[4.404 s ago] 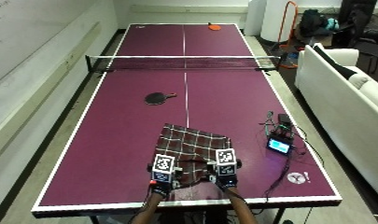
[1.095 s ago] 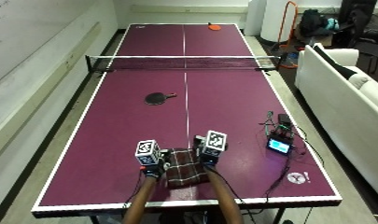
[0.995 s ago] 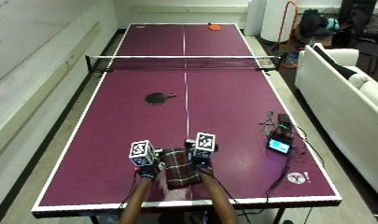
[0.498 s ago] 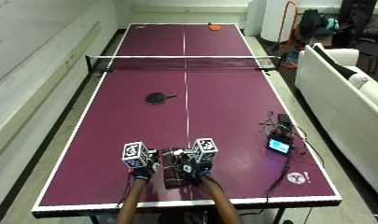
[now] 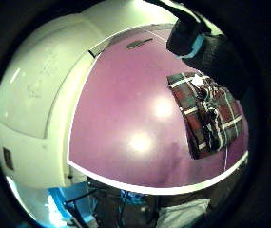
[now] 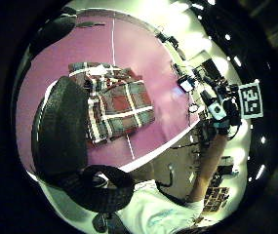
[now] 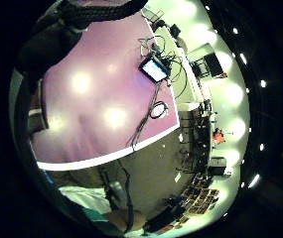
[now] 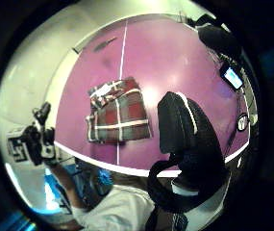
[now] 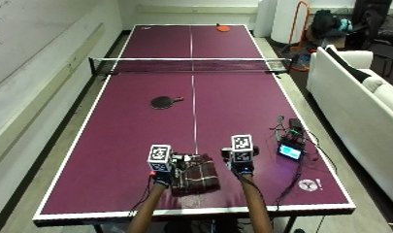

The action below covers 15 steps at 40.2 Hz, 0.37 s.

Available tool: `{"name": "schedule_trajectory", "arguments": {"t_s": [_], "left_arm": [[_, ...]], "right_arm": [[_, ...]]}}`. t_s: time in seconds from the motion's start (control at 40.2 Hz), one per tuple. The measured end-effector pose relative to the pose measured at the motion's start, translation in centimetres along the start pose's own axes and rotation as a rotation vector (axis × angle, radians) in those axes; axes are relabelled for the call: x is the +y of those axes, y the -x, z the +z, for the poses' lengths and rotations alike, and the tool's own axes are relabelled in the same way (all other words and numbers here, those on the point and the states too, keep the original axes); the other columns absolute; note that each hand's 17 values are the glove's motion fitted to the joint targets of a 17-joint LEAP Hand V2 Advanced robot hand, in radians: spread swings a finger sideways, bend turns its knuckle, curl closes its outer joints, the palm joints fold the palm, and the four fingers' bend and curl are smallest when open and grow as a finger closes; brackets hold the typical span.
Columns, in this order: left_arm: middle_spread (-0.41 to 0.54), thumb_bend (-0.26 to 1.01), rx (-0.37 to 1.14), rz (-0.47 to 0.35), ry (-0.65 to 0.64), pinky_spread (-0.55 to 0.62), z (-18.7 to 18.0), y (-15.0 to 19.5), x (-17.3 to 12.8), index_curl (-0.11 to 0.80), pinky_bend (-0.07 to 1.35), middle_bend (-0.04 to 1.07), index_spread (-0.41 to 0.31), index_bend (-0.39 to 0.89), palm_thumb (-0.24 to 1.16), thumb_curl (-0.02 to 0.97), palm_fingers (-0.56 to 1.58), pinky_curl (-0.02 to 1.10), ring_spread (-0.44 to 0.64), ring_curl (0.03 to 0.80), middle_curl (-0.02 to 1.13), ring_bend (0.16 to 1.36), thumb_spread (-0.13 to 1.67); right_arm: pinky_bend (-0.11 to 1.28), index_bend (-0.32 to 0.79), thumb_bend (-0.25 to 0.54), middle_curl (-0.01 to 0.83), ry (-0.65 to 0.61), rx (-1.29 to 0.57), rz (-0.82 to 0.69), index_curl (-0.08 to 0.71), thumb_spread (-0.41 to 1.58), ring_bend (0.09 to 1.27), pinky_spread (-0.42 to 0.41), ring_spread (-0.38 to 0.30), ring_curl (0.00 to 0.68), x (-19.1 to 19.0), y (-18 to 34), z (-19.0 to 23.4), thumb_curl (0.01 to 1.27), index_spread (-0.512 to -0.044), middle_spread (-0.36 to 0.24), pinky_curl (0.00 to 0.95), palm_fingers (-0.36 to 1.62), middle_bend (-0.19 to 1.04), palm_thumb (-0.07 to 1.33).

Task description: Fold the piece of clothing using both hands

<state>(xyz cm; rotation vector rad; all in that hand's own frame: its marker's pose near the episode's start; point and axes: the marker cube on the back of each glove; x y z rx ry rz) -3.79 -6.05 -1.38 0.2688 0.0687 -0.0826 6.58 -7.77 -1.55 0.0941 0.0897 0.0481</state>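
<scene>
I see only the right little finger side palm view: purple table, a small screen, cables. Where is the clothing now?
Observer: The plaid cloth lies folded small on the table's centre line, near the person's edge.
Operator: Does any hand hold it?
Observer: No. The right thumb side palm view shows the cloth bare; the left hand and right hand are beside it.
Operator: Anything else on the table?
Observer: A black paddle, further toward the net.

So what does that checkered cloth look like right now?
The cloth is plaid, dark red and grey with white lines, and looks like soft woven fabric. It lies folded into a small, slightly rumpled block near the table's near edge, on the white centre line. The left hand is right beside it; the right hand is off it.
</scene>
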Motion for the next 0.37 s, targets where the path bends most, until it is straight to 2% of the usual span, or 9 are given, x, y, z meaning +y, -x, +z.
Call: {"name": "schedule_trajectory", "arguments": {"t_s": [0.025,0.1,0.274,0.373], "left_arm": [[-0.008,0.07,0.032,0.001,0.063,0.33,0.4,-0.5,0.7,0.334,0.33,0.17,-0.11,0.15,0.22,0.199,0.49,0.37,0.1,0.327,0.33,0.58,1.49],[-0.008,0.07,0.06,0.001,0.164,0.33,1.1,-1.3,1.5,0.336,0.32,0.16,-0.112,0.15,0.22,0.2,0.5,0.37,0.1,0.327,0.33,0.58,1.48],[-0.002,0.05,0.051,-0.01,0.195,0.33,1.2,-1.2,1.7,0.338,0.34,0.15,-0.113,0.15,0.22,0.204,0.48,0.37,0.11,0.328,0.32,0.57,1.47],[0.001,0.05,0.045,-0.01,0.194,0.33,1.6,-0.9,1.7,0.336,0.34,0.15,-0.114,0.15,0.22,0.205,0.47,0.37,0.11,0.329,0.31,0.58,1.46]], "right_arm": [[0.44,0.16,-0.02,0.415,0.009,-0.006,-0.006,0.266,1.23,0.36,0.095,-0.102,0.336,-0.1,0.3,0.3,0.33,-0.343,-0.156,0.357,0.66,0.2,0.66],[0.41,0.18,-0.014,0.406,0.041,-0.018,-0.033,0.287,1.25,0.29,0.144,-0.06,0.32,-0.3,1.7,1.6,0.33,-0.345,-0.142,0.346,0.55,0.18,0.65],[0.39,0.13,-0.022,0.388,0.072,0.033,-0.07,0.295,1.31,0.22,0.22,0.029,0.309,0.8,4.2,2.8,0.3,-0.348,-0.103,0.347,0.29,0.17,0.6],[0.4,0.13,-0.02,0.375,0.065,0.039,-0.082,0.283,1.34,0.21,0.241,0.065,0.298,0.9,4.5,3.6,0.29,-0.346,-0.089,0.34,0.25,0.17,0.58]]}}
